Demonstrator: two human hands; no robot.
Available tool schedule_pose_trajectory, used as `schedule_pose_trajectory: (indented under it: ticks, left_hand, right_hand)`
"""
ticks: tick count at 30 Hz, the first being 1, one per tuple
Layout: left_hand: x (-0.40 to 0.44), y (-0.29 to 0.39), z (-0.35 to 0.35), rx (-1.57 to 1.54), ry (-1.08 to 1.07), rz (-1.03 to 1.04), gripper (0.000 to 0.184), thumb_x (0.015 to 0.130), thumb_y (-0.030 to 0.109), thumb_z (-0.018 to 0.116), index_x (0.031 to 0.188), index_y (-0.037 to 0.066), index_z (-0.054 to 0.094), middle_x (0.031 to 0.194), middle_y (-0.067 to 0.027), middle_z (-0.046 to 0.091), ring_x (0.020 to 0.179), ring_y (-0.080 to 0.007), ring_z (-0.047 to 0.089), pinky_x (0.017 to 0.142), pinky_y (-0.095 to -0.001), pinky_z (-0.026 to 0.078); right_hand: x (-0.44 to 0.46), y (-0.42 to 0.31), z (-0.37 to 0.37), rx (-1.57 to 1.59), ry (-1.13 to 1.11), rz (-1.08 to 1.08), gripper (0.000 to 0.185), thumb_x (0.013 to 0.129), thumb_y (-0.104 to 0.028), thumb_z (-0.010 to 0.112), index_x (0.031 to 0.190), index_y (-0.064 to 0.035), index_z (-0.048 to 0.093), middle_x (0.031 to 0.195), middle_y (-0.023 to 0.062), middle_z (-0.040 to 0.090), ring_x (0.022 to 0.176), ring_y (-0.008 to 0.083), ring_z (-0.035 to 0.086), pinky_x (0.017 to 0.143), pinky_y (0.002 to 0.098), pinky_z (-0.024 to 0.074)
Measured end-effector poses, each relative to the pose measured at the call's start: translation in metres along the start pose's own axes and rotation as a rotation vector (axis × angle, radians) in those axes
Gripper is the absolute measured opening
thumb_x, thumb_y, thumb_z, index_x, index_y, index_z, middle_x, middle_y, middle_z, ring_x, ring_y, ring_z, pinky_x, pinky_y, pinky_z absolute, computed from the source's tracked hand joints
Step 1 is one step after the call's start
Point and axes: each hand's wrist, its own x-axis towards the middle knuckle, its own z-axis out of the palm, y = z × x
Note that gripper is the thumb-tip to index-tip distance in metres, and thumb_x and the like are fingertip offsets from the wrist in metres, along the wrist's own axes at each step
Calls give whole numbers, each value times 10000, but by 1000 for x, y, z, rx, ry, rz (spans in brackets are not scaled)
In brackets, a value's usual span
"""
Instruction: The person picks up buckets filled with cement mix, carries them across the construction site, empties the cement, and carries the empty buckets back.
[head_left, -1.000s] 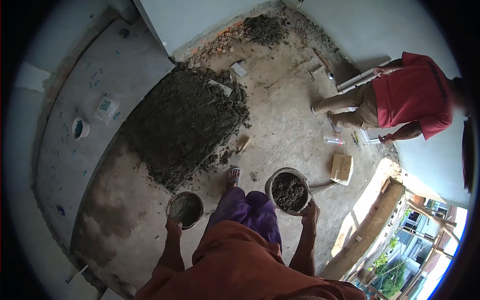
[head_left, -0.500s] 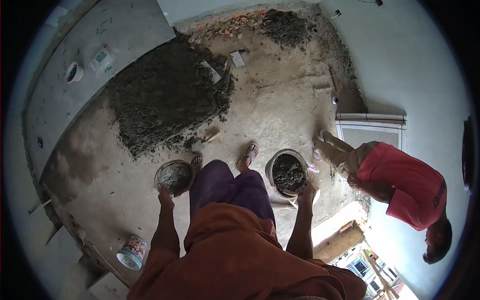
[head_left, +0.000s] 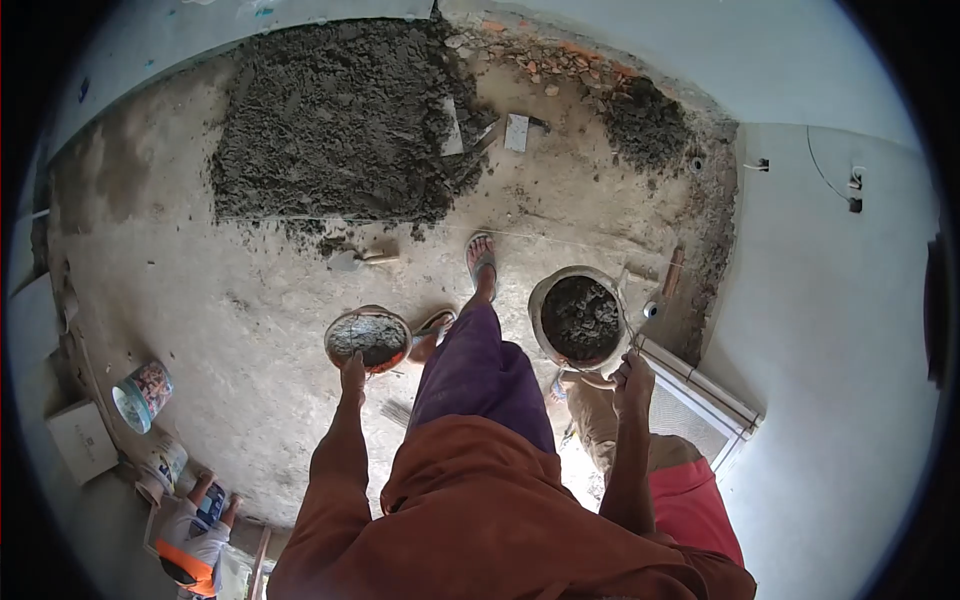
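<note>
My left hand (head_left: 352,374) is closed on the near edge of a round bucket (head_left: 408,338) that holds pale grey and darker material. On the other side, my right hand (head_left: 632,385) grips the thin handle of a second, larger bucket (head_left: 541,335), filled with dark, lumpy wet mortar. The two buckets hang either side of my legs, just above the floor. A trowel (head_left: 346,260) with a wooden handle lies on the floor ahead. Beyond it spreads a broad, rough bed of dark mortar (head_left: 330,130), a thin string along its near edge.
A float-like white board (head_left: 516,132) lies near a dark mortar heap (head_left: 648,125) and brick rubble. At right, a person in a red shirt (head_left: 690,505) is close beside me by a framed panel (head_left: 690,400). Behind left are a tub (head_left: 148,392), a box (head_left: 82,440) and another person (head_left: 195,540).
I have turned right and stepped forward with both buckets, one foot now nearer the mortar bed. The red-shirted person is now partly behind my right arm. A second person shows at lower left.
</note>
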Motion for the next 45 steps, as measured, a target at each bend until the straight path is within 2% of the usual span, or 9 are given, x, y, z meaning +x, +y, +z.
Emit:
schedule_pose_trajectory:
  ticks: [4, 10, 12, 16, 20, 25, 36, 41, 45]
  left_hand:
    - [8, -27, 58, 338, -74, -49, 289, 884, 278, 415, 921, 40, 574, 868, -215, 565, 826, -364, 548, 699, -409, 422]
    - [6, -89, 147, 888, -106, 801, 131, 854, 133, 465, 952, 82, 535, 767, -141, 555, 684, -309, 573, 591, -396, 468]
    - [8, -90, 180, 800, -153, 617, 161, 864, 123, 448, 984, 60, 534, 797, -148, 567, 696, -313, 575, 607, -398, 473]
    - [-10, -63, 224, 776, -156, 444, 250, 862, 195, 450, 1027, 14, 499, 834, -216, 554, 853, -372, 544, 720, -454, 435]
    - [-29, 24, 249, 485, 419, 441, 364, 826, 260, 545, 1020, -40, 479, 987, -202, 462, 974, -373, 430, 805, -476, 359]
    - [20, 110, 329, -675, -357, -50, 473, 862, 394, 469, 1105, -12, 476, 1106, -180, 456, 1034, -336, 431, 813, -463, 375]
    - [53, 274, 384, -1384, -205, -41, 576, 868, 504, 383, 1140, 7, 491, 1167, -156, 469, 1014, -283, 477, 828, -393, 394]
    - [145, 377, 384, -941, 18, 300, 588, 868, 522, 382, 1185, 33, 463, 1194, -144, 466, 1048, -264, 472, 865, -368, 397]
    - [148, 463, 384, -166, 194, 637, 521, 853, 478, 458, 1049, -4, 492, 1093, -155, 487, 927, -228, 481, 767, -391, 415]
  right_hand:
    - [33, -21, 51, -155, -130, -77, 134, 856, -125, 500, 755, -42, 472, 554, -61, 321, 439, 29, 278, 415, 209, 254]
    - [61, -53, 119, -405, -285, -98, 149, 872, -111, 472, 731, -71, 443, 587, -63, 315, 487, 13, 286, 652, 263, 507]
    - [62, -66, 134, -494, -375, -106, 152, 882, -125, 472, 762, -34, 484, 592, -56, 317, 506, 18, 312, 766, 344, 527]
    - [42, -92, 159, -712, -470, -124, 150, 869, -139, 485, 770, -26, 488, 637, -42, 385, 533, 26, 328, 517, 210, 379]
    - [21, -135, 169, -853, -695, -62, 186, 850, -183, 509, 744, -34, 473, 640, -26, 413, 541, 33, 337, 482, 206, 287]
    - [33, -215, 194, -748, -787, -157, 308, 826, -231, 553, 644, -57, 374, 473, -11, 343, 370, 69, 272, 371, 237, 267]
    - [186, -142, 327, -1159, -887, -811, 292, 849, -321, 535, 788, -38, 498, 621, 21, 459, 553, 107, 448, 487, 261, 361]
    - [323, -56, 421, -680, -883, -541, 448, 851, -415, 511, 1073, -30, 452, 1063, 187, 503, 981, 264, 527, 777, 339, 483]
    - [402, 2, 449, -256, -803, -59, 466, 838, -370, 544, 1127, -17, 450, 1069, 124, 521, 1021, 194, 497, 853, 311, 439]
